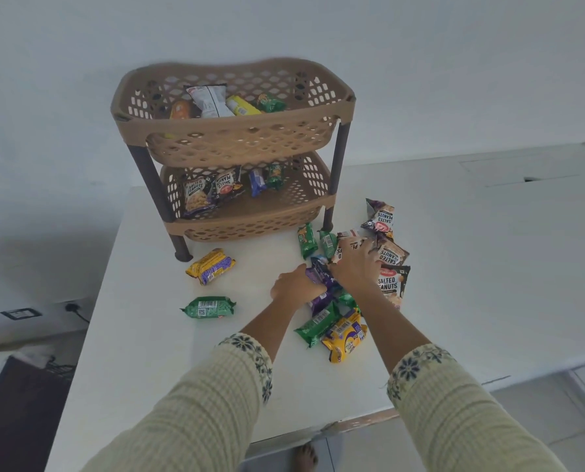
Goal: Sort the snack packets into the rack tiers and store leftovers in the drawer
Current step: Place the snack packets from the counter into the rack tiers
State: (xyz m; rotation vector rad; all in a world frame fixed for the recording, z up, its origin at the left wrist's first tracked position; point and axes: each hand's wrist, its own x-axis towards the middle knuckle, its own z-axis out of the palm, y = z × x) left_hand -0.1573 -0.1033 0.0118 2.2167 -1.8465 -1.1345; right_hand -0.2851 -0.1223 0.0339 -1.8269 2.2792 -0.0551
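1. Nearest us, we're still looking at plenty of leftovers: a yellow packet (344, 338) and a green packet (316, 323) are sitting at the close end of the pile (349, 284) on the table (148, 352), just beside our right forearm.
2. We're digging in with both hands. Our left hand (296, 284) is curling onto a purple packet (321, 272) in the middle of the pile, and it looks like it's gripping it, though the fingers are partly hidden. Our right hand (355, 264) is reaching across the peanut packets (391, 267) with fingers closing on one, touching it.
3. Off to the left, a lone green pack (208, 307) and a yellow biscuit pack (211, 266) are lying well apart from both hands, untouched.
4. Further back, the rack (233, 144) is partly filled: the lower tier (250, 226) is holding two peanut bags plus a blue and a green packet.
5. The top tier (236, 131) is holding four or so packets.
6. So we're guessing we're roughly a third done. No drawer is showing yet.
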